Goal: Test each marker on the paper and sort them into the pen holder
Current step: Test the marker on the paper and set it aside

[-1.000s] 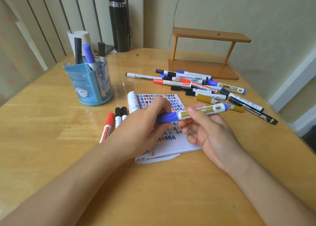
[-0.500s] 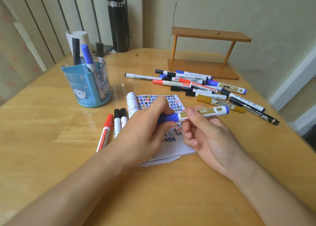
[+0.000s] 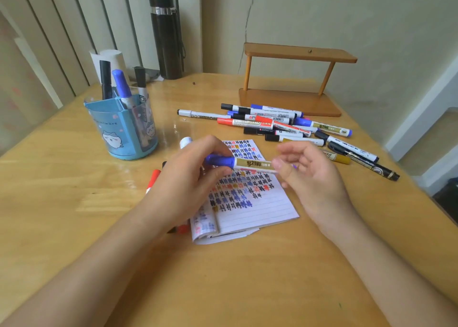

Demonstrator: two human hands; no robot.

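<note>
Holding the marker (image 3: 247,164) level above the notepad (image 3: 260,210), your left grip (image 3: 195,175) has thumb and fingers curled round the blue cap, and the white-and-gold barrel points right. Your right grip (image 3: 312,175) sits at the barrel's right end with fingers loose and spread, closed on nothing. Its thumb is right at the barrel's tip, but blur hides whether it touches.

The notepad lies on the counter (image 3: 74,203) under both hands. Its far lines are filled with blue, black, red and gold hash marks, and its near lines are bare.

The pen holder (image 3: 119,128), a blue cup, stands to the far left of the notepad with three markers upright in it, one blue-capped and two black-capped. Between the cup and your left grip, a white-ended marker (image 3: 186,142) peeks out from behind your knuckles. A red marker (image 3: 153,178) lies half hidden beside your wrist.

To the far right, a loose pile of markers (image 3: 285,123) spreads across the counter. Its nearest ones run just behind your right fingers.

Beyond the pile stands a wooden shelf (image 3: 297,79). A black flask (image 3: 167,37) stands at the counter's far edge, and a white paper roll (image 3: 111,56) stands behind the cup.
</note>
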